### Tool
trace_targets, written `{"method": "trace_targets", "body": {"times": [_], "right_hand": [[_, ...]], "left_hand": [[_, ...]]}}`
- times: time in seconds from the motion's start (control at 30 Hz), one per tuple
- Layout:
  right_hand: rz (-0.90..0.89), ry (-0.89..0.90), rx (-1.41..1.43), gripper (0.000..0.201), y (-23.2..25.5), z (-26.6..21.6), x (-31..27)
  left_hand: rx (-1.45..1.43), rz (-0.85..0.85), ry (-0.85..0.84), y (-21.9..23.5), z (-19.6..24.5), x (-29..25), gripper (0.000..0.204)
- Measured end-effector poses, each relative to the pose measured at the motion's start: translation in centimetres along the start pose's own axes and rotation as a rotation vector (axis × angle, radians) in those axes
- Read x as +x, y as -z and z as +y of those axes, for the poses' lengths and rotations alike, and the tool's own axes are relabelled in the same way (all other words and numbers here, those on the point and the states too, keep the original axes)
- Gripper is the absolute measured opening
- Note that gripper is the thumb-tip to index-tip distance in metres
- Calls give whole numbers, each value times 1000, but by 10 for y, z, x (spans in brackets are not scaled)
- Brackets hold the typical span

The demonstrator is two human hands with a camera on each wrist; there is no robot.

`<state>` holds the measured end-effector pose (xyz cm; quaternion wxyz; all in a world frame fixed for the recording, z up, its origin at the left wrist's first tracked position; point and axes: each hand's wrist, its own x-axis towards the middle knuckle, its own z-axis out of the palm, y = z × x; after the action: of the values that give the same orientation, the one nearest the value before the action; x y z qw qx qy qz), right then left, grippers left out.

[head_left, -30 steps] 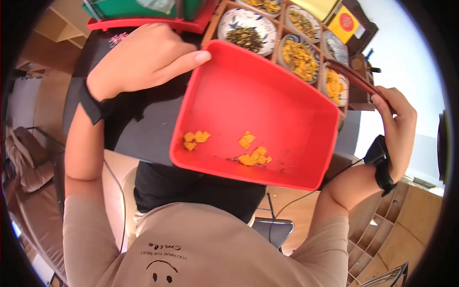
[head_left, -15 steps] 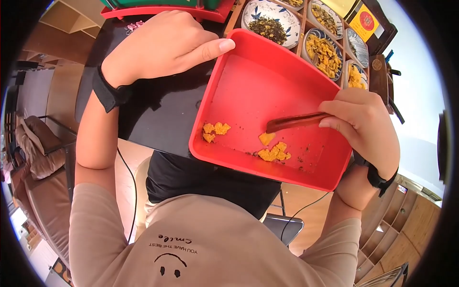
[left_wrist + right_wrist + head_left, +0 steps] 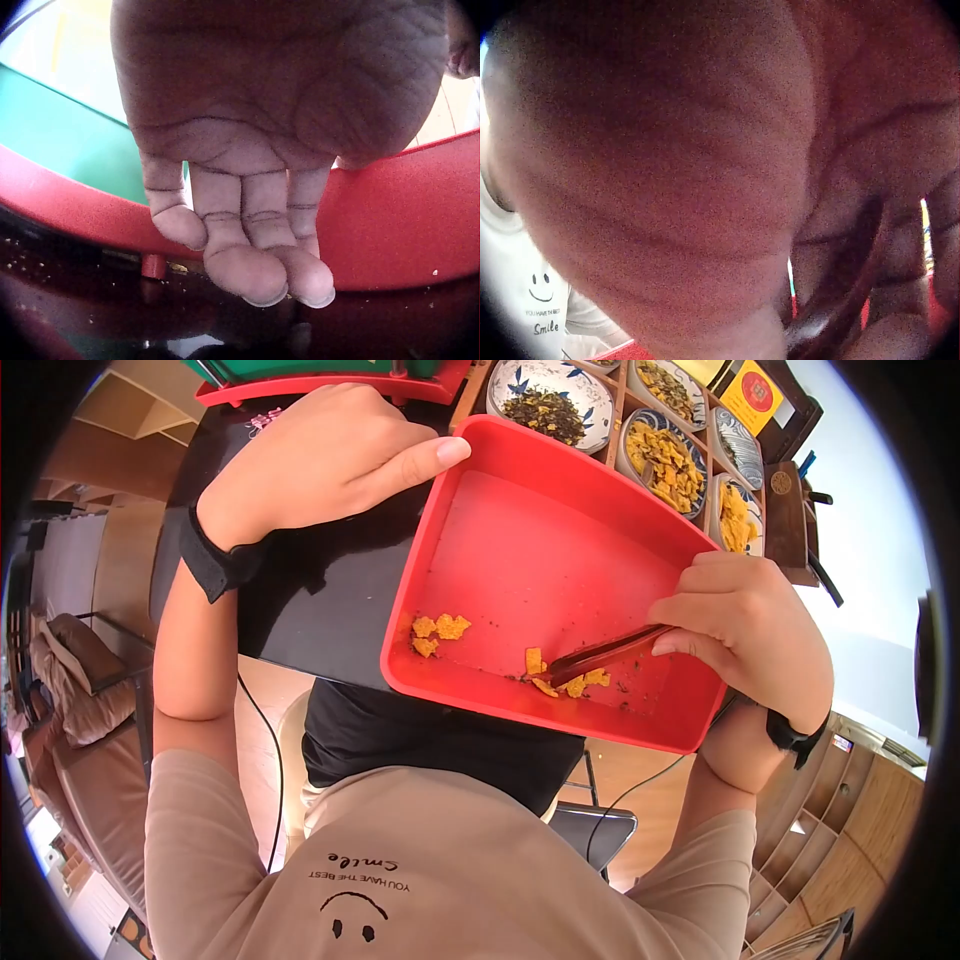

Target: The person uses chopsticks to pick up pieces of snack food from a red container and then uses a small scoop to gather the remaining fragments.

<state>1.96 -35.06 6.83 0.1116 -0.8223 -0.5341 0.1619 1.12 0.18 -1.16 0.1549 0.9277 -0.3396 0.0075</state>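
Gathering yellow flakes along the near wall of the red tray, tilted off the worktop's near edge. Right hand pinching brown tongs; left hand gripping the far corner, thumb over rim. Next, probably: closing tips on one flake.

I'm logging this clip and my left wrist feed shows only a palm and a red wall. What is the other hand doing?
Observer: The right hand holds dark red tongs inside the red tray.
Operator: Are the tongs on anything?
Observer: Their tips sit at a small pile of yellow pieces near the tray's near edge.
Operator: Any other pieces in the tray?
Observer: Yes, a second yellow cluster lies apart, by the near left corner.
Operator: And my hand, from above?
Observer: The left hand grips the tray's far left corner, thumb along the rim.
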Motion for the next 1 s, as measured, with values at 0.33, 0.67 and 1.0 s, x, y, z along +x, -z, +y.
{"method": "trace_targets", "body": {"times": [0.33,0.67,1.0], "right_hand": [[17,-18,-35,28,10,-8,-8],[42,-2,-34,29,6,-12,-7],[83,91,-52,30,3,-10,-5]], "left_hand": [[-5,12,-11,-1,-1,0,56],[-2,5,-12,0,0,1,57],[12,23,-18,-1,-2,0,57]]}}
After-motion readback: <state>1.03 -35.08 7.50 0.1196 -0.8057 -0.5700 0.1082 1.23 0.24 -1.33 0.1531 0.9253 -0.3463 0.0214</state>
